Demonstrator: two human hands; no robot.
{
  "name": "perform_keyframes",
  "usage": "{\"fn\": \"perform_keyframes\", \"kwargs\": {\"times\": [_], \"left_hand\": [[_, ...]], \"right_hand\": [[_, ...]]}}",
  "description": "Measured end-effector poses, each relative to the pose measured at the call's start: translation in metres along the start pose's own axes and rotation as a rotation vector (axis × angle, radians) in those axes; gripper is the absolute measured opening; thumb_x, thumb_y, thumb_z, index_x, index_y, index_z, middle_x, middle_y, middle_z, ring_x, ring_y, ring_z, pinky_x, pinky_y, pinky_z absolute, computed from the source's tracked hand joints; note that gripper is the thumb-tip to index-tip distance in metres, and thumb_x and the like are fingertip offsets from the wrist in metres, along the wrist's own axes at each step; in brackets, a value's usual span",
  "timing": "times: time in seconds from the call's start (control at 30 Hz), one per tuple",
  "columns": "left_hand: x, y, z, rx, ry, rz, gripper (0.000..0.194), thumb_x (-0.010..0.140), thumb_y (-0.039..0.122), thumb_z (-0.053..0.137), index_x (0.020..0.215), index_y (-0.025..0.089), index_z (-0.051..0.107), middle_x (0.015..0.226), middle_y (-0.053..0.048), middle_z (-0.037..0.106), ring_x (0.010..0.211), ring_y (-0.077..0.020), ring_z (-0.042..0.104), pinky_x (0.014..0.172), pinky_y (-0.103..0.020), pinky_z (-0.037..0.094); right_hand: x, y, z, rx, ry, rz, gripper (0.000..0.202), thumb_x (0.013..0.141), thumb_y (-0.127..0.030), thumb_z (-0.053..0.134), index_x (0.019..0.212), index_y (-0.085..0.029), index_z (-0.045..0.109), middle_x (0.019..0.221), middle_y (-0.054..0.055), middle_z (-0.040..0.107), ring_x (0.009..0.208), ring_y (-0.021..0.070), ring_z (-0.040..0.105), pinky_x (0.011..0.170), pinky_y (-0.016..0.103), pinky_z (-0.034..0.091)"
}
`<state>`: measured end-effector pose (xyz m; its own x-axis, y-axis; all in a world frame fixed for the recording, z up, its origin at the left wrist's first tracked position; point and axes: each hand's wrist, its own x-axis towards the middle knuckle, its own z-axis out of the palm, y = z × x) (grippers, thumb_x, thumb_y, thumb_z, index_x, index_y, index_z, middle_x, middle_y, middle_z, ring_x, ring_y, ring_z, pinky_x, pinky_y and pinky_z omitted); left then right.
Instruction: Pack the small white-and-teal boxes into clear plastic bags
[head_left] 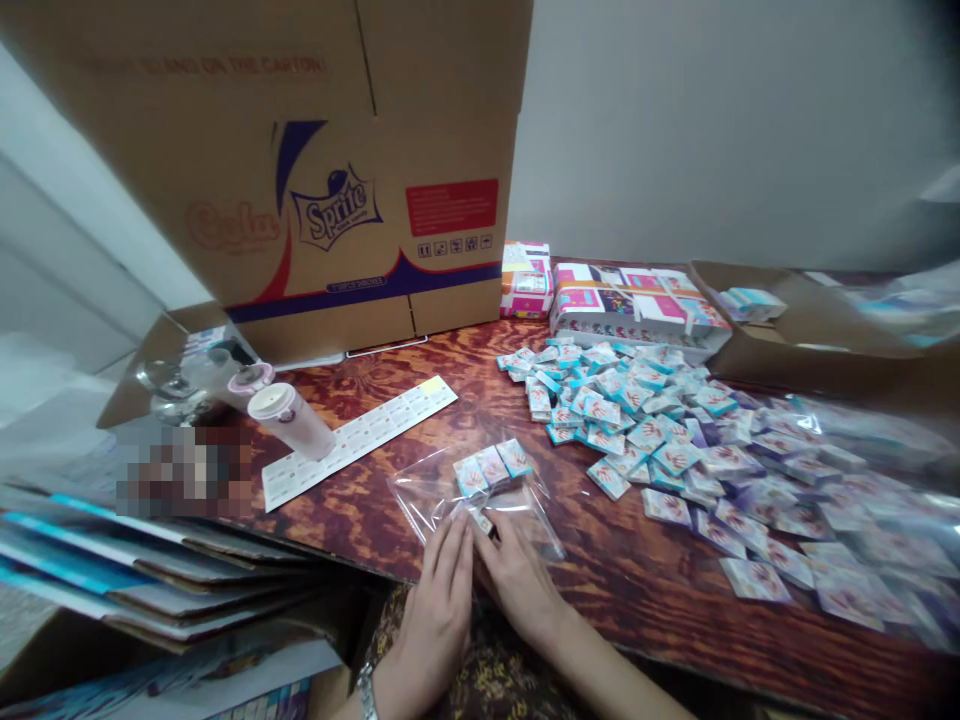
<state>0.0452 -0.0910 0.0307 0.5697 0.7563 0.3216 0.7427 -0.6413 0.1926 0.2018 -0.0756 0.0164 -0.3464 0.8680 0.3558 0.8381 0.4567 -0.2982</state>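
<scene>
A clear plastic bag (420, 492) lies at the table's near edge, in front of me. Three small white-and-blue boxes (493, 467) printed with a hand design sit side by side at the bag; whether all are inside it is hard to tell. My left hand (448, 575) has its fingers together on the near edge of the bag, thumb hidden. Close beside it, my right hand (521, 580) has its fingertips around another small box (481, 521), mostly covered by my fingers.
Many small boxes (622, 400) are heaped to the right, spreading into blurred plastic-wrapped ones. Behind stand wrapped packs (637, 305) and an open carton (825, 335). A large cardboard box (360, 200) rises at back left, near a bottle (291, 420) on a printed strip (390, 425). Stacked cardboard (150, 570) borders the left.
</scene>
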Motion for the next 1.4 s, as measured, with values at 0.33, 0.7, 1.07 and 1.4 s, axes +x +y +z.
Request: {"fn": "perform_keyframes", "kwargs": {"times": [0.33,0.7,1.07,1.4], "left_hand": [[0.001,-0.002,-0.004,-0.041,-0.001,0.035,0.074,0.071,-0.006,0.030,0.142,0.007,0.015,0.148,-0.018,0.017,0.136,-0.0318,0.011,0.102,-0.048,0.035],[-0.001,0.002,-0.008,-0.101,0.037,0.011,0.071,0.074,-0.007,0.031,0.142,0.009,0.016,0.148,-0.019,0.014,0.136,-0.0309,0.012,0.102,-0.046,0.035],[-0.010,-0.007,0.013,-0.816,0.025,-0.800,0.089,0.077,0.026,0.058,0.141,0.015,-0.004,0.098,-0.008,0.059,0.081,-0.0180,0.061,0.073,-0.032,0.051],[0.002,0.003,0.026,-1.193,0.051,-0.854,0.093,0.073,0.012,0.056,0.139,0.012,-0.009,0.072,0.001,0.060,0.069,-0.0138,0.059,0.069,-0.026,0.045]], "right_hand": [[-0.003,0.002,0.004,-0.069,0.061,0.058,0.053,0.088,-0.013,0.040,0.140,-0.021,0.030,0.110,0.014,0.052,0.099,0.0251,0.054,0.081,0.038,0.052],[-0.002,0.003,0.019,0.067,0.034,0.057,0.053,0.089,-0.017,0.042,0.139,-0.026,0.028,0.111,0.012,0.048,0.099,0.0227,0.051,0.081,0.038,0.051],[0.008,-0.003,0.026,0.022,0.121,0.050,0.049,0.086,-0.017,0.045,0.135,-0.019,0.039,0.105,0.014,0.047,0.090,0.0225,0.054,0.073,0.034,0.053],[0.010,0.006,0.046,-0.080,0.073,0.092,0.051,0.087,-0.023,0.048,0.136,-0.025,0.037,0.105,0.012,0.046,0.090,0.0224,0.054,0.070,0.031,0.052]]}}
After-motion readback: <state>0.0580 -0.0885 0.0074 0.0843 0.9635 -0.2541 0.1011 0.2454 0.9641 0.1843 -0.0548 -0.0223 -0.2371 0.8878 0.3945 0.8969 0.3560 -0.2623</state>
